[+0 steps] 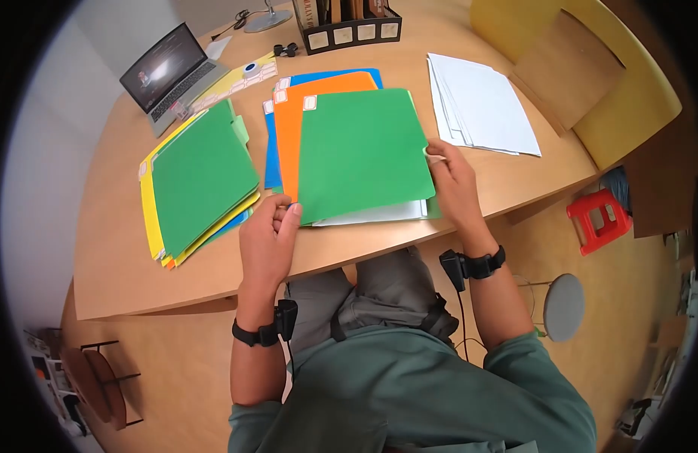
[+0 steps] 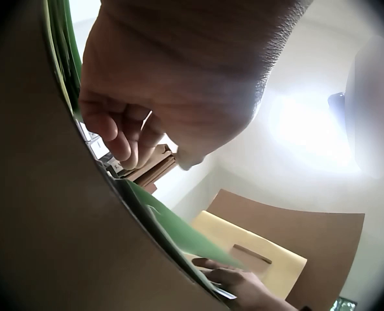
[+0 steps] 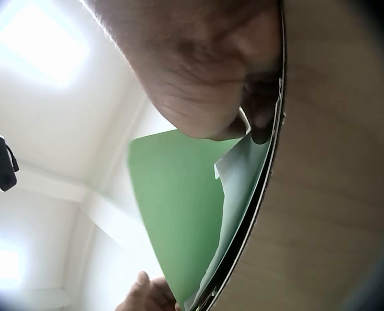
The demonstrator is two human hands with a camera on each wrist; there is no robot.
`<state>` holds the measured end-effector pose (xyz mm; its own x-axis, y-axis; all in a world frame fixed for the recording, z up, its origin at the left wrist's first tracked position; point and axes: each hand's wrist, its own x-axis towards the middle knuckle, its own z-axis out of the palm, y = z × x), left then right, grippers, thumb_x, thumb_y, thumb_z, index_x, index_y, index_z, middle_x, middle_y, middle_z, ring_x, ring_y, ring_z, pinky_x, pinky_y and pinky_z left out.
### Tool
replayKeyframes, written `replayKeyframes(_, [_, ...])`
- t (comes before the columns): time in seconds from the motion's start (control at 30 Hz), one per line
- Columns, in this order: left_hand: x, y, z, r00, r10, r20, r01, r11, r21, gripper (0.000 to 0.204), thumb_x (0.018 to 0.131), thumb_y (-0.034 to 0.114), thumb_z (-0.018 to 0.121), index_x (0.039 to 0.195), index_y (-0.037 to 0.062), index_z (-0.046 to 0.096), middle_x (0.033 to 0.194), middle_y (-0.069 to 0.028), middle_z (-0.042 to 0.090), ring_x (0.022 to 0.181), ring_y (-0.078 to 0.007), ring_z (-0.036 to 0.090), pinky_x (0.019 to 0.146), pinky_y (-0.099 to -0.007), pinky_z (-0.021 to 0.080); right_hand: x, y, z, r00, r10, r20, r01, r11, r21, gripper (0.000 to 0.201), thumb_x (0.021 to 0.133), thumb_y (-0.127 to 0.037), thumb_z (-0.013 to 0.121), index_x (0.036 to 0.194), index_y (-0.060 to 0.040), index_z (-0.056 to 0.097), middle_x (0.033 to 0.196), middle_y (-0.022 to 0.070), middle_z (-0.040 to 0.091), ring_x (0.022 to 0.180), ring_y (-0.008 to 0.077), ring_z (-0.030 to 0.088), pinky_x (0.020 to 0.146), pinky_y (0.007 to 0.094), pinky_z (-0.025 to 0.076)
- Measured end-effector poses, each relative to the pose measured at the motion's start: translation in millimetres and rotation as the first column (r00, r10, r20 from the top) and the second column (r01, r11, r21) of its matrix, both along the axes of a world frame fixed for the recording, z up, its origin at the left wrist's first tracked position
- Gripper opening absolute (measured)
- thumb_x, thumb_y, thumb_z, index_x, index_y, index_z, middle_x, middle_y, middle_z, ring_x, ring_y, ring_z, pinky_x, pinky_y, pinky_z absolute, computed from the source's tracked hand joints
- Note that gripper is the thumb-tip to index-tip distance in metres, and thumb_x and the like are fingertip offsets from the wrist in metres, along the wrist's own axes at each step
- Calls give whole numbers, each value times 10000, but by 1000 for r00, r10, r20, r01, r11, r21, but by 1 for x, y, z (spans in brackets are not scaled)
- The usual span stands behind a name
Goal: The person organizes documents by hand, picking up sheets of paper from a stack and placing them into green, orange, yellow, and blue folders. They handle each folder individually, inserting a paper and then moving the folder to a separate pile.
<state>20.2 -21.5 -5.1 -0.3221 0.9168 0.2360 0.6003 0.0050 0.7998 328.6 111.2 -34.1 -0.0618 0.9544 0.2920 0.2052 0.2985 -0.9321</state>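
A green folder (image 1: 364,151) lies partly lifted along its front edge, with white sheets (image 1: 372,214) showing inside it. At its right edge my right hand (image 1: 455,181) grips the cover, a curved white strip showing by the fingers. The right wrist view shows the raised green cover (image 3: 179,201) above pale paper (image 3: 240,175). My left hand (image 1: 270,234) is at the folder's near left corner. Its fingers are loosely curled, and the left wrist view shows the thumb apart from them with nothing between. Orange (image 1: 289,136) and blue folders (image 1: 272,155) lie underneath.
Left of it is a pile of green and yellow folders (image 1: 206,174). White paper (image 1: 485,106) is stacked at the right, near a yellow chair (image 1: 628,98). Behind stand a laptop (image 1: 175,79), label sheets (image 1: 236,87) and a black book holder (image 1: 353,34). The desk's front edge (image 1: 160,307) runs before me.
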Motion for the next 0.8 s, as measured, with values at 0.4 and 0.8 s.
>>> replayKeyframes(0.4, [6, 12, 1, 964, 15, 267, 3, 998, -65, 351, 1045, 172, 745, 1298, -67, 697, 817, -56, 728, 728, -109, 662, 673, -261, 524, 2, -1, -4, 982, -24, 186, 20, 1000, 23, 354, 989, -97, 736, 1322, 24, 728, 1048, 150, 813, 942, 223, 787, 867, 348, 623])
replayKeyframes(0.8, [3, 10, 20, 844, -5, 537, -29, 998, 55, 221, 1124, 162, 579, 1233, -10, 667, 882, -61, 707, 613, -106, 674, 549, -263, 541, 3, 1, -8, 999, -13, -33, 11, 999, -37, 324, 1071, -116, 707, 1367, 15, 698, 1005, 39, 744, 889, 100, 677, 796, 259, 555])
